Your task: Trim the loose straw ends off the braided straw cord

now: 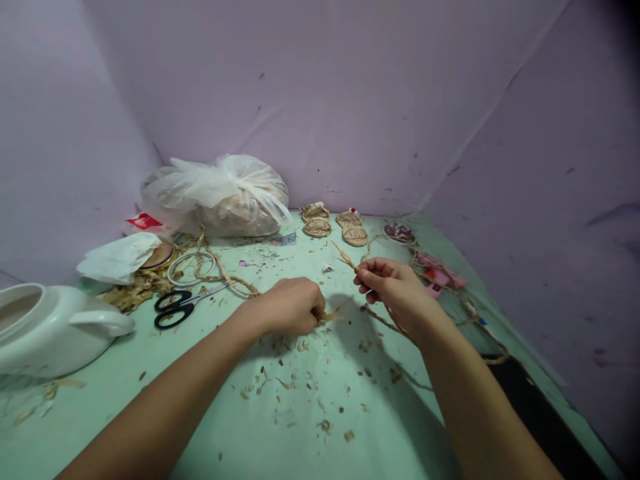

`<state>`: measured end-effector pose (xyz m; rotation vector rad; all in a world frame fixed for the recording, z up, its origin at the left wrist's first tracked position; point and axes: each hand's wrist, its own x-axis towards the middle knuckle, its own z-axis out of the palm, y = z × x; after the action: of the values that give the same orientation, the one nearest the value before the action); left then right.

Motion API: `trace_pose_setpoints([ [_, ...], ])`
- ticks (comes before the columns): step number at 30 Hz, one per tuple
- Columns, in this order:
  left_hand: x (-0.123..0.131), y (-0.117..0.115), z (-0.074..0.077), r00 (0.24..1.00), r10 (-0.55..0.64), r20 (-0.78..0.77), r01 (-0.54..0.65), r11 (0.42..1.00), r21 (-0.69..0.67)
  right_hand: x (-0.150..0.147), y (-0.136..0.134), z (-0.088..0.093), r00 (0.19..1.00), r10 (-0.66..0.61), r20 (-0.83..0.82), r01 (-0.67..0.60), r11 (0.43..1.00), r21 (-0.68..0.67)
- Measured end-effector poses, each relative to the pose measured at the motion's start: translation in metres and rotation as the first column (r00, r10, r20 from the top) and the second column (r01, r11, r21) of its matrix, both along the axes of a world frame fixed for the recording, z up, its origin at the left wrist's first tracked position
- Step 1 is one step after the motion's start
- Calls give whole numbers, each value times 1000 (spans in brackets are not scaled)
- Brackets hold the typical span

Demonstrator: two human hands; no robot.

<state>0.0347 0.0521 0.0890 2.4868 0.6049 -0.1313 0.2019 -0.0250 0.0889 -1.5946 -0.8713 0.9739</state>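
My right hand [385, 283] pinches the end of a straw-coloured braided cord, whose loose fibre tips [344, 255] stick out up and to the left of the fingers. More braided cord [387, 323] runs beneath this hand. Left of it, my left hand [300, 307] is closed low over the green surface, with pale fibre strands [333, 315] poking out at its fingertips. Another braided cord [240, 283] lies by my left wrist, next to black-handled scissors [183, 308].
A tied plastic bag [240, 197] stands at the back left, near small woven pieces [317, 227]. A white pitcher [55, 330] lies at the left edge. Pink items [440, 273] are at the right; fibre scraps dot the green surface [270, 447].
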Motion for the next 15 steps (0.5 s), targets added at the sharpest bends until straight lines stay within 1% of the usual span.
trace_pose_setpoints([
  [1,-1,4,1,997,38,71,-30,993,-116,-1,0,1,999,-16,-33,16,1000,14],
  [2,-2,8,3,984,109,139,-73,967,-246,-2,0,1,997,-28,-74,30,999,27],
  [3,-3,13,5,960,204,191,-119,918,-378,-5,1,2,992,-38,-123,43,998,40],
  [5,-7,20,11,884,397,247,-177,774,-608,-10,2,4,975,-48,-218,65,996,69],
  [6,-8,23,12,849,462,257,-169,698,-696,-12,2,5,966,-51,-253,73,994,81],
  [7,-10,25,13,827,498,260,-139,629,-765,-15,3,5,959,-53,-277,81,993,91],
  [8,-11,27,13,816,517,258,-104,571,-814,-16,3,6,955,-57,-292,89,991,98],
  [10,-12,29,10,806,540,242,-65,488,-871,-18,3,6,951,-69,-303,108,988,115],
  [12,-13,32,7,793,568,220,-63,435,-898,-17,2,7,948,-85,-307,131,982,135],
  [15,-13,34,5,782,593,194,-62,383,-922,-14,2,7,945,-99,-312,154,975,160],
])
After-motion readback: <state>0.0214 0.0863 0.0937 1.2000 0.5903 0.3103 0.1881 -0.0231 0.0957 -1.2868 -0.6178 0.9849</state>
